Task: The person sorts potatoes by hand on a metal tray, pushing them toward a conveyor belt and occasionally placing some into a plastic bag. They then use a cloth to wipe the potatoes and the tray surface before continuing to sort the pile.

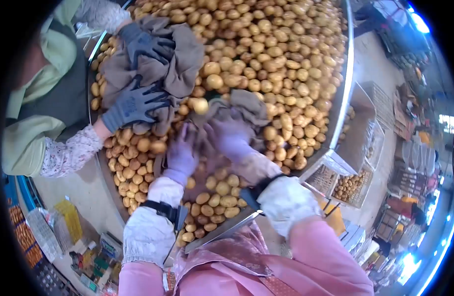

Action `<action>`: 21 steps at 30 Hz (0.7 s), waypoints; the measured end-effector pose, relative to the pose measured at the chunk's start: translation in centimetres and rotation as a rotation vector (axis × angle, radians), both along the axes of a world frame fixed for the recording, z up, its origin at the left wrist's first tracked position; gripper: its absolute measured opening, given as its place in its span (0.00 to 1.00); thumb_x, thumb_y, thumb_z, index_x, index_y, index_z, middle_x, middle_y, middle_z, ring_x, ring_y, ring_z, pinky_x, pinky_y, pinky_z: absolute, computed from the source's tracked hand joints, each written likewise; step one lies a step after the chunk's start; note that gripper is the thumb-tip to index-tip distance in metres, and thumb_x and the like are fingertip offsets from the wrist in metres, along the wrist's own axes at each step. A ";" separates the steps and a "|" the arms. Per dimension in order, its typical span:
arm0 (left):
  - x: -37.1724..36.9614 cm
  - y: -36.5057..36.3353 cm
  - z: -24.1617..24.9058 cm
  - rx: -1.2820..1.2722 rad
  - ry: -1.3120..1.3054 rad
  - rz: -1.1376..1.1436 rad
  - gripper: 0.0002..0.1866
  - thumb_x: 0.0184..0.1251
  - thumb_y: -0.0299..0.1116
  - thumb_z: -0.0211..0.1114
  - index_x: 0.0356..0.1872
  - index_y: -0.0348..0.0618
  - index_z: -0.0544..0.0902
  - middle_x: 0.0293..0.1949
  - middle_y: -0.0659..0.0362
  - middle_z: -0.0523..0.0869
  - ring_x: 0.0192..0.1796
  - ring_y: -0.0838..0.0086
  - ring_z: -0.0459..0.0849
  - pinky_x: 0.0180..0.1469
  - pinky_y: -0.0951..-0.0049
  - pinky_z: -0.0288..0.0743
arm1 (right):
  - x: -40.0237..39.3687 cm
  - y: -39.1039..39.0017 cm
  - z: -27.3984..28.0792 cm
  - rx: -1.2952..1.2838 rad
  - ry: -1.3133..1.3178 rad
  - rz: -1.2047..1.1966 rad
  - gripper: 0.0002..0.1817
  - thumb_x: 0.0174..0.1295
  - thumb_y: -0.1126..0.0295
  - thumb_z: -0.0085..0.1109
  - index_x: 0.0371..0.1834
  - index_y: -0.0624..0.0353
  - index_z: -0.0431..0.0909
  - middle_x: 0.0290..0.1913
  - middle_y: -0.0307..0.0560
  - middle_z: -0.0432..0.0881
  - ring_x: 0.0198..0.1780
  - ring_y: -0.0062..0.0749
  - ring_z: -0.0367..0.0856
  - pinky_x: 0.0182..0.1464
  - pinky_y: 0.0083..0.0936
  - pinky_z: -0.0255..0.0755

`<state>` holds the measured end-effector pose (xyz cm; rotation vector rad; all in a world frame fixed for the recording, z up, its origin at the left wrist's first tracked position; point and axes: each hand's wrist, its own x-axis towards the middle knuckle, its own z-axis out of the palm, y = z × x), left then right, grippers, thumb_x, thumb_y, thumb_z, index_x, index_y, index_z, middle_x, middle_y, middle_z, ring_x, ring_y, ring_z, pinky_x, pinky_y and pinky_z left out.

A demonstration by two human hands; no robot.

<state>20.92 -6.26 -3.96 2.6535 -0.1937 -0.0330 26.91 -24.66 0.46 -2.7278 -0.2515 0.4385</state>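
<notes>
Closest to me, my forearms come in over the steel rim [222,229] of the big sorting table, sleeves white and pink, a dark strap at each wrist. My left hand [181,154], in a pale purple glove, lies flat with fingers spread wide on the near edge of a brownish-grey cloth [236,111], pressing it down onto the small golden fruits [212,200] beneath. My right hand [230,138], gloved the same, lies beside it on the cloth with the fingers curled into the fabric; whether they pinch a fold or only press, I cannot tell.

I judge the cloth soft, limp and light, likely to bunch rather than slide, so it is best taken by a gathered handful near its edge. The fruits look small, round, firm and smooth; they should roll easily under my palm and may bruise if I lean hard, so an even, light pressure seems right. One fruit [201,105] sits loose just past my fingers, at the cloth's far edge.

Beyond, another person's dark-gloved hands [135,104] press on a second cloth [180,69]. Farther still the heap of fruit fills the table.
</notes>
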 end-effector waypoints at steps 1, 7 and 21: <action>0.5 0.3 -0.5 -0.018 -0.057 -0.011 0.26 0.69 0.40 0.63 0.66 0.43 0.78 0.68 0.41 0.77 0.57 0.43 0.84 0.58 0.50 0.81 | 0.2 -0.7 -1.4 0.155 -0.091 -0.007 0.19 0.73 0.48 0.55 0.47 0.48 0.87 0.46 0.52 0.86 0.49 0.55 0.85 0.51 0.48 0.78; 6.1 -5.9 11.1 -0.208 -0.279 -0.318 0.25 0.69 0.34 0.67 0.67 0.57 0.82 0.43 0.58 0.87 0.39 0.58 0.89 0.40 0.58 0.85 | 0.5 -16.2 5.7 0.221 -0.546 -0.139 0.15 0.71 0.56 0.64 0.42 0.58 0.85 0.39 0.52 0.85 0.45 0.51 0.84 0.47 0.47 0.78; 24.3 -20.0 3.0 -0.034 -0.231 -0.389 0.36 0.72 0.51 0.61 0.74 0.37 0.74 0.76 0.46 0.71 0.80 0.47 0.64 0.82 0.47 0.53 | 11.7 -18.7 0.2 -0.270 -0.487 -0.214 0.33 0.68 0.42 0.58 0.77 0.32 0.71 0.83 0.57 0.59 0.82 0.75 0.49 0.76 0.79 0.44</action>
